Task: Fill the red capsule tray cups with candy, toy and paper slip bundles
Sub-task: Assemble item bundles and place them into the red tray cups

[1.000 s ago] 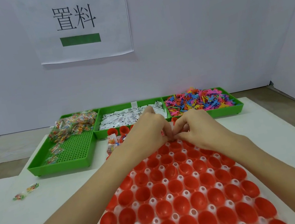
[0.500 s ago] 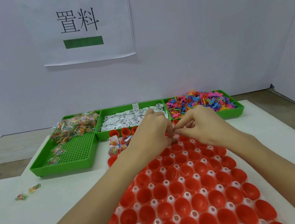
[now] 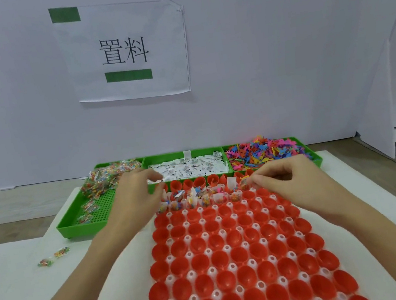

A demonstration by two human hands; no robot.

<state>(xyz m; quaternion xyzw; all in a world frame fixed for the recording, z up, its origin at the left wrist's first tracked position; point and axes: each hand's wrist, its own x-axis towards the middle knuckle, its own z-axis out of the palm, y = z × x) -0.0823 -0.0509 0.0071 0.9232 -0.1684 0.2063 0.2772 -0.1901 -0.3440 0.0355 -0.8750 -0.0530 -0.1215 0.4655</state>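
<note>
The red capsule tray lies on the white table, in the middle, and it reaches from the near edge of the view up to the green bins at the far side. Its cups stand in many rows. About two rows near the far end already hold bundles: small clear candy packets, paper slips and coloured bits stick out of them. The row at the very far end looks still empty, and so do all the rows nearer to the person. I judge therefore that the task is only at its beginning; most of the cups are left to fill.

The right hand is at the right end of the filled rows, and its fingers are curled and pinch a small bundle just above a cup there. The left hand is at the left end of these rows, with fingers spread and relaxed, holding nothing that I can see.

Behind the tray stand three green bins: the candy bin at the left, the paper slip bin in the middle, the toy bin at the right. Two loose candy packets lie on the table, far left of the tray. A paper sign hangs on the wall.
</note>
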